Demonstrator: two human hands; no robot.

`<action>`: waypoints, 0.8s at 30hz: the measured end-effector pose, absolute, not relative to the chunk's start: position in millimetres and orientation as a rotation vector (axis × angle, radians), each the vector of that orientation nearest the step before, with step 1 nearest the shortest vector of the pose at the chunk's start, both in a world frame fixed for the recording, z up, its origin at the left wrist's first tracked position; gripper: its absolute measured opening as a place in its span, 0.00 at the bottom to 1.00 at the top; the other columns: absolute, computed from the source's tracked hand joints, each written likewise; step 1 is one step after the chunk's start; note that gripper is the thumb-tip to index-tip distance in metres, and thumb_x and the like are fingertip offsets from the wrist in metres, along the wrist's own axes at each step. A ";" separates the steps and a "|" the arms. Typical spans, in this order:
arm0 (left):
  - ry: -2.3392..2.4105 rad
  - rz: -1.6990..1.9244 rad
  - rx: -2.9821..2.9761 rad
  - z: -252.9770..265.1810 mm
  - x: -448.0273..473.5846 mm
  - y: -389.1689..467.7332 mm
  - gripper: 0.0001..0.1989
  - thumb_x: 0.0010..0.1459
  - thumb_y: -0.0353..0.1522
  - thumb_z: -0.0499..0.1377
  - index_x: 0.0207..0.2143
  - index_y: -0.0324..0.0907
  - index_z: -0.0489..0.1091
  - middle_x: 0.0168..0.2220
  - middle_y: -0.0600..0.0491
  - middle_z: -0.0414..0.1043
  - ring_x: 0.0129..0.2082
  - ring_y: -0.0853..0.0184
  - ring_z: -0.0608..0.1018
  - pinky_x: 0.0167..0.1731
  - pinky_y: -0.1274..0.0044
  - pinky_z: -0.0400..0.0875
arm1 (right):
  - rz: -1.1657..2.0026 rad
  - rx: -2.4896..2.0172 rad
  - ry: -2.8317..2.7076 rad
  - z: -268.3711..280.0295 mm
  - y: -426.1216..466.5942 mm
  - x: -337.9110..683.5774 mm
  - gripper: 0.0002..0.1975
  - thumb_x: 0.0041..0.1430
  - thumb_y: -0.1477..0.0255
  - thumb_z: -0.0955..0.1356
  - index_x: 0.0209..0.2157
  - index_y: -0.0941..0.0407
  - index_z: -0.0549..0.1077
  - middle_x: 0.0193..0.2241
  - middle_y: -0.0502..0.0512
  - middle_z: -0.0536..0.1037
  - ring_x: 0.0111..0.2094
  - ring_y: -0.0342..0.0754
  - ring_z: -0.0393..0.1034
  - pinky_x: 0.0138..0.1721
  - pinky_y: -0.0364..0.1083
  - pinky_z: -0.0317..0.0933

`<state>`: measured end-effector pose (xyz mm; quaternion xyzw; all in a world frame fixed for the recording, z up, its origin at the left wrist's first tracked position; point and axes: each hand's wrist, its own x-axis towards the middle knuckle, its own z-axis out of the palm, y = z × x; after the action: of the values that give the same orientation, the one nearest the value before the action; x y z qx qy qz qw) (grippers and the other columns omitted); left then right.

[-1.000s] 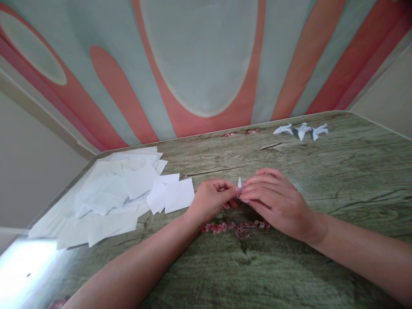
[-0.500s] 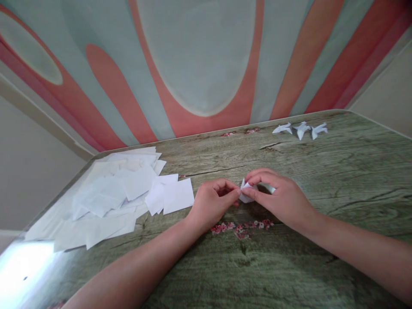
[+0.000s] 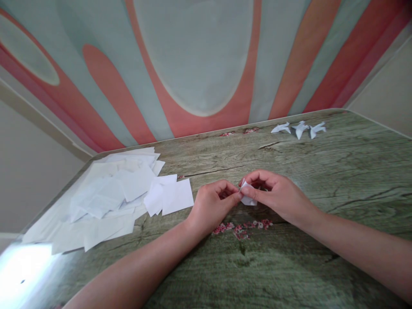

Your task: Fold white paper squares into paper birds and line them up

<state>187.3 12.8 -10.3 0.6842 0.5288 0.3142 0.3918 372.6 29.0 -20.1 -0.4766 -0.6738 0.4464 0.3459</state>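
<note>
Between my two hands, above the middle of the table, is a small folded piece of white paper point(image 3: 249, 199). My left hand point(image 3: 216, 201) pinches its left edge with thumb and forefinger. From the other side, my right hand point(image 3: 271, 189) grips the paper, thumb in front and fingers curled behind. Part of the paper is hidden by the fingers, so its full shape cannot be made out. Left of my left hand lie a few white paper squares point(image 3: 177, 198), overlapping one another.
A wide, loose heap of white paper sheets point(image 3: 106, 193) covers the table's left side. Three folded paper figures, one a white origami bird point(image 3: 300, 128), stand at the back right. The wood-patterned table point(image 3: 289, 266) meets a striped wall panel point(image 3: 206, 122) at its far edge.
My right thumb and fingers have closed in on the folded paper, which has tilted and now shows a broader face below the thumb. My left hand keeps its pinch.
</note>
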 end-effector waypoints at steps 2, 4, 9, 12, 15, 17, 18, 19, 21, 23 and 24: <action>1.366 0.802 1.783 -7.1 188.0 12.5 0.08 0.56 0.34 0.60 0.27 0.40 0.72 0.25 0.56 0.74 0.24 0.72 0.72 0.25 0.81 0.65 | 1.154 -1.227 -1.760 -19.3 29.7 373.3 0.13 0.56 0.60 0.69 0.36 0.54 0.73 0.31 0.52 0.78 0.30 0.46 0.71 0.30 0.45 0.64; 1.376 0.791 1.807 -4.6 188.5 12.1 0.07 0.55 0.33 0.60 0.26 0.39 0.72 0.24 0.56 0.73 0.24 0.73 0.71 0.25 0.82 0.64 | 1.137 -1.206 -1.768 -18.1 30.7 374.3 0.12 0.56 0.60 0.69 0.36 0.54 0.74 0.32 0.51 0.78 0.31 0.46 0.71 0.31 0.45 0.64; 1.388 0.733 1.816 -1.7 187.2 11.5 0.06 0.55 0.32 0.60 0.27 0.39 0.73 0.24 0.57 0.73 0.24 0.74 0.70 0.25 0.82 0.63 | 1.020 -1.193 -1.879 -13.3 32.2 377.7 0.09 0.56 0.63 0.69 0.37 0.51 0.75 0.34 0.49 0.78 0.36 0.47 0.72 0.37 0.46 0.65; 1.380 0.700 1.842 -1.2 184.7 11.8 0.07 0.55 0.33 0.60 0.28 0.39 0.73 0.25 0.57 0.74 0.25 0.73 0.71 0.26 0.82 0.64 | 0.878 -1.136 -1.976 -11.3 32.6 379.6 0.04 0.56 0.67 0.70 0.34 0.51 0.75 0.34 0.48 0.78 0.38 0.47 0.72 0.41 0.46 0.64; 1.360 0.689 1.867 -1.6 182.2 12.7 0.07 0.56 0.33 0.59 0.29 0.39 0.73 0.26 0.56 0.75 0.26 0.73 0.72 0.28 0.82 0.65 | 0.746 -1.047 -2.042 -12.2 33.7 381.0 0.02 0.56 0.69 0.70 0.32 0.51 0.75 0.33 0.47 0.78 0.37 0.46 0.72 0.42 0.47 0.63; 1.351 0.693 1.880 -2.2 181.1 13.4 0.07 0.56 0.33 0.59 0.30 0.39 0.74 0.26 0.56 0.75 0.26 0.73 0.73 0.28 0.82 0.65 | 0.698 -1.013 -2.063 -13.3 34.7 381.5 0.02 0.56 0.69 0.70 0.32 0.52 0.74 0.32 0.48 0.78 0.37 0.46 0.72 0.41 0.47 0.64; 1.345 0.695 1.886 -2.6 180.7 13.7 0.07 0.56 0.33 0.59 0.30 0.39 0.74 0.26 0.56 0.75 0.26 0.73 0.73 0.28 0.82 0.65 | 0.688 -1.003 -2.069 -13.6 35.1 381.7 0.02 0.56 0.69 0.70 0.31 0.52 0.74 0.32 0.48 0.78 0.37 0.46 0.72 0.41 0.47 0.64; 1.340 0.698 1.892 -3.0 180.5 13.9 0.07 0.56 0.33 0.59 0.30 0.39 0.74 0.26 0.56 0.75 0.26 0.73 0.73 0.28 0.82 0.65 | 0.689 -0.998 -2.072 -13.7 35.5 381.8 0.02 0.56 0.69 0.70 0.31 0.52 0.75 0.32 0.48 0.78 0.37 0.46 0.72 0.41 0.47 0.64; 1.337 0.702 1.900 -3.7 180.4 14.0 0.06 0.56 0.33 0.59 0.30 0.39 0.74 0.26 0.56 0.74 0.26 0.73 0.72 0.28 0.82 0.65 | 0.715 -0.997 -2.066 -13.5 35.8 382.0 0.02 0.56 0.69 0.70 0.31 0.52 0.75 0.32 0.49 0.78 0.37 0.46 0.72 0.42 0.47 0.63; 1.339 0.703 1.905 -3.9 180.6 13.9 0.06 0.56 0.33 0.60 0.29 0.39 0.73 0.26 0.56 0.74 0.25 0.73 0.72 0.28 0.82 0.64 | 0.755 -1.008 -2.047 -12.7 35.8 382.1 0.02 0.57 0.70 0.70 0.31 0.52 0.75 0.33 0.49 0.78 0.38 0.46 0.72 0.42 0.46 0.63; 1.340 0.703 1.905 -3.9 180.7 13.8 0.06 0.56 0.33 0.60 0.29 0.39 0.73 0.26 0.56 0.74 0.25 0.73 0.72 0.28 0.82 0.64 | 0.775 -1.019 -2.035 -12.2 35.5 382.1 0.02 0.57 0.70 0.70 0.31 0.53 0.74 0.33 0.49 0.78 0.38 0.46 0.71 0.43 0.46 0.62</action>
<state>180.7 13.8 -3.9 0.7344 0.5167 0.2709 0.3468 382.1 35.5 -12.2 -0.3952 -0.7896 0.3006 0.3604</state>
